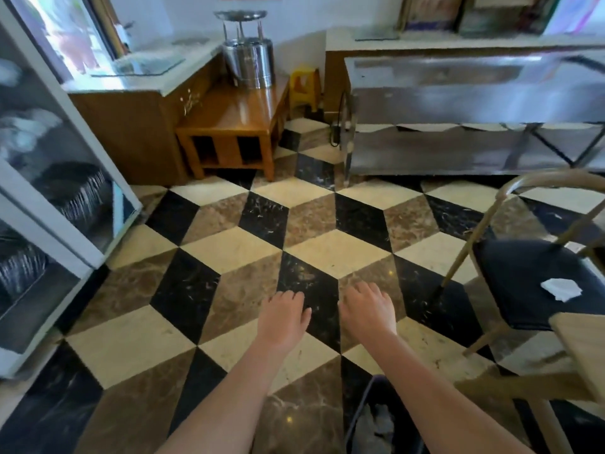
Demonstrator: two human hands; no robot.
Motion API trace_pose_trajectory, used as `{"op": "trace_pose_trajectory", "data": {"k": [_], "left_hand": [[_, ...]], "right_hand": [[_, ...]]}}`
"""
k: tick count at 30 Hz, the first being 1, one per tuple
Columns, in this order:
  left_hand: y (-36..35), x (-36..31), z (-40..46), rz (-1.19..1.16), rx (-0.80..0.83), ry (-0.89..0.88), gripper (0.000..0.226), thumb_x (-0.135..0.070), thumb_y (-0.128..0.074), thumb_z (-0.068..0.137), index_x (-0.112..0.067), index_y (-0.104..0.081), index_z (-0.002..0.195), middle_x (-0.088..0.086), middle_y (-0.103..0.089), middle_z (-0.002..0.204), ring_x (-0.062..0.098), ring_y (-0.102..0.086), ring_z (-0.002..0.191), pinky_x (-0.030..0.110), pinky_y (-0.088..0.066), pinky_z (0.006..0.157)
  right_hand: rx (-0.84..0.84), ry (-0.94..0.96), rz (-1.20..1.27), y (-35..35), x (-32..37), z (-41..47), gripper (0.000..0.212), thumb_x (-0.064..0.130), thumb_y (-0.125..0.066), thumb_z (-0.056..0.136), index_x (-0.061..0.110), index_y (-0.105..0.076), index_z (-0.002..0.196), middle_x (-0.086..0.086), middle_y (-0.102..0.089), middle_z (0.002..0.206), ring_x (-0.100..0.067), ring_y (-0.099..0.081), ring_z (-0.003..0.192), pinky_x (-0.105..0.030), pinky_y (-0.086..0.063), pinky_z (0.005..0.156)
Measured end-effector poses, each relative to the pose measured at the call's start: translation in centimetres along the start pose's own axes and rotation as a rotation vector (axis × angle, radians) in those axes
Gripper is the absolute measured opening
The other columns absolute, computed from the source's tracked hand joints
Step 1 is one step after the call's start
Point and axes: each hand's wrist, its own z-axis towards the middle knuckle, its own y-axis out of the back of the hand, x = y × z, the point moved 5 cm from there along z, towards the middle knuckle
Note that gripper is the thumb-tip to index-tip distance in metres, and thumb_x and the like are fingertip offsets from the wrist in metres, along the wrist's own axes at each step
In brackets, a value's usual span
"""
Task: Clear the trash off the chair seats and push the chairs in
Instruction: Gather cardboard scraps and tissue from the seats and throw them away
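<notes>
A chair [523, 283] with a dark seat and a curved wooden back stands at the right, pulled out from a wooden table [582, 352] at the right edge. A crumpled white tissue [560, 289] lies on its seat. My left hand [284, 317] and my right hand [368, 311] hang palm-down over the tiled floor, side by side, fingers loosely apart and holding nothing. Both are well left of the chair. A dark trash bin [376, 424] with crumpled paper inside shows at the bottom, partly hidden by my right forearm.
A glass-door cabinet [49, 204] fills the left side. A low wooden stand [235, 132] carries a steel pot [250, 60] at the back. A steel counter [474, 116] runs along the back right, with a yellow stool [306, 88] beside it.
</notes>
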Motion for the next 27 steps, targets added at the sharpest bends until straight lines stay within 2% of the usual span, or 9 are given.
{"op": "trace_pose_trajectory", "data": {"k": [7,13,21,27], "left_hand": [[2.2,5.4,7.3,0.038,-0.003,-0.148,0.039,-0.041,-0.039,0.096,-0.020,-0.050,0.127,-0.002,-0.061,0.121,0.014,-0.055,0.112,0.031,-0.039,0.098],[1.4,5.4,14.6,0.036,0.018,-0.245,0.040,-0.040,-0.040,0.096,-0.018,-0.051,0.127,-0.001,-0.062,0.121,0.016,-0.055,0.112,0.033,-0.040,0.098],[0.1,1.5,29.1,0.071,0.026,-0.331,0.025,-0.037,-0.042,0.095,-0.019,-0.057,0.106,-0.002,-0.065,0.102,0.017,-0.057,0.096,0.032,-0.040,0.087],[1.3,-4.4,42.1,0.097,0.013,-0.377,0.031,-0.038,-0.040,0.096,-0.019,-0.055,0.116,-0.001,-0.063,0.112,0.018,-0.056,0.106,0.033,-0.039,0.092]], "right_hand": [[-0.040,-0.142,0.047,0.6,3.9,6.2,0.033,0.039,-0.043,0.095,0.023,-0.053,0.122,0.001,-0.056,0.127,-0.019,-0.048,0.118,-0.035,-0.040,0.098],[-0.018,-0.196,0.025,0.0,2.8,11.6,0.032,0.039,-0.045,0.095,0.023,-0.053,0.121,0.000,-0.056,0.126,-0.020,-0.048,0.118,-0.036,-0.040,0.098],[-0.038,-0.231,0.023,-0.1,-4.3,24.4,0.034,0.038,-0.043,0.096,0.022,-0.051,0.125,-0.001,-0.055,0.128,-0.022,-0.047,0.120,-0.037,-0.039,0.100],[-0.109,-0.240,-0.007,3.5,-12.6,34.7,0.032,0.037,-0.043,0.095,0.019,-0.052,0.121,-0.003,-0.057,0.122,-0.023,-0.050,0.113,-0.036,-0.042,0.092]]}}
